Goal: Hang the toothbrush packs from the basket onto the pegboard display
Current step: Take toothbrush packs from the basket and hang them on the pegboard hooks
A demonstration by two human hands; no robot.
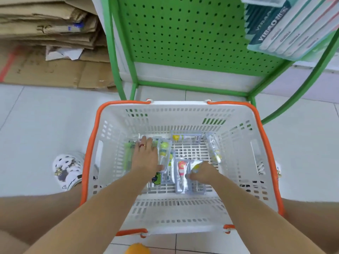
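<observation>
My forearms reach down into the basket (264, 143); my right hand (202, 174) pinches a yellow toothbrush pack (195, 167), left hand (145, 156) lies flat, fingers spread, on others; lift one pack cleanly, hang-hole upward, toward the pegboard (183, 33).

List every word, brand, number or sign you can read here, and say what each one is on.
"YIBAO": white letters on the dark teal boxed packs hanging at the top right of the green pegboard; the characters after it are too blurred to read.
Small print on the lighter boxes beside them: too blurred.
Printing on the toothbrush packs in the basket: too small to read.
Blue marks on the flattened cardboard: illegible.
</observation>
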